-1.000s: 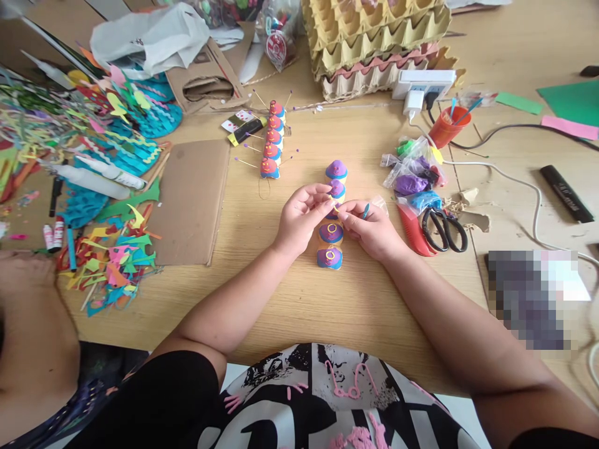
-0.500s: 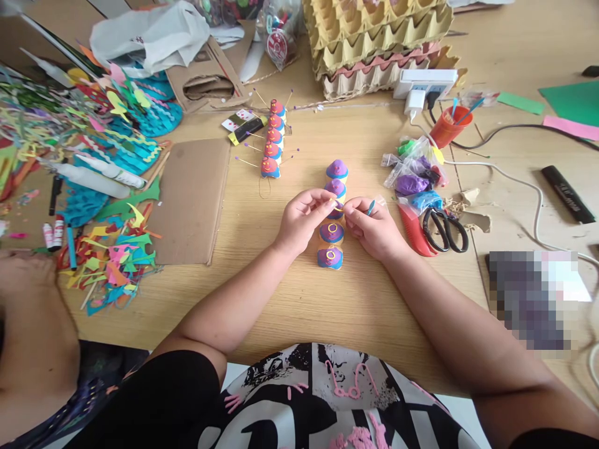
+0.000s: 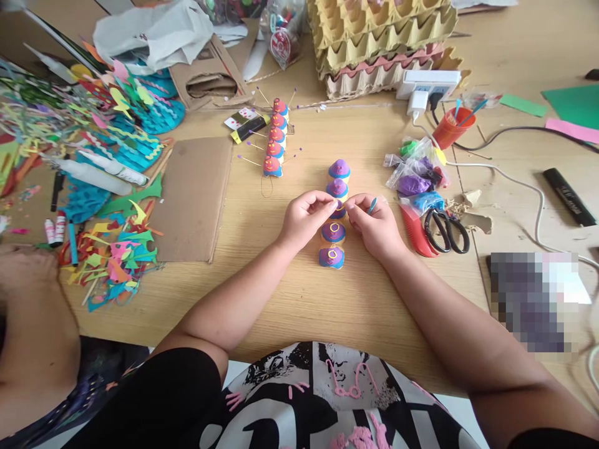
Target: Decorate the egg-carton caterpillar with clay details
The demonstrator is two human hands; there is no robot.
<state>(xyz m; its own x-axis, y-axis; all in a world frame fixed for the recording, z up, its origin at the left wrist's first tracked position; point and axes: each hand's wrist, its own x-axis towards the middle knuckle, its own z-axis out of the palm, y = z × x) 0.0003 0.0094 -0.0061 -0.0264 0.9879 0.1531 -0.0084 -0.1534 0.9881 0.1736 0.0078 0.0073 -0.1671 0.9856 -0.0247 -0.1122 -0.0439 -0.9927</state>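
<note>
My left hand (image 3: pixel 306 218) is pinched over the middle of a row of painted egg-carton cups; the thin yellow clay strand in its fingertips is mostly hidden now. Close by on the right, my right hand (image 3: pixel 377 227) is closed around a small blue clay tool (image 3: pixel 373 204), its flat tip sticking up. Purple clay domes top the blue-edged cups. The nearest cup (image 3: pixel 331 257) and the one behind it (image 3: pixel 333 232) each bear a yellow ring. Two purple-topped cups (image 3: pixel 339 169) stand at the far end, and the middle one is partly covered by my fingers.
A red caterpillar (image 3: pixel 276 137) with cotton-swab legs stands behind left. Cardboard (image 3: pixel 194 199) and paper scraps (image 3: pixel 124 262) lie left, near another person's arm (image 3: pixel 37 312). Right are bagged clay (image 3: pixel 416 174), scissors (image 3: pixel 444 231), an orange cup (image 3: pixel 453 128) and a white cable (image 3: pixel 515 171).
My hands have drawn slightly apart, and the yellow strand seen between the fingertips before is now hardly visible. The whole view has shifted slightly.
</note>
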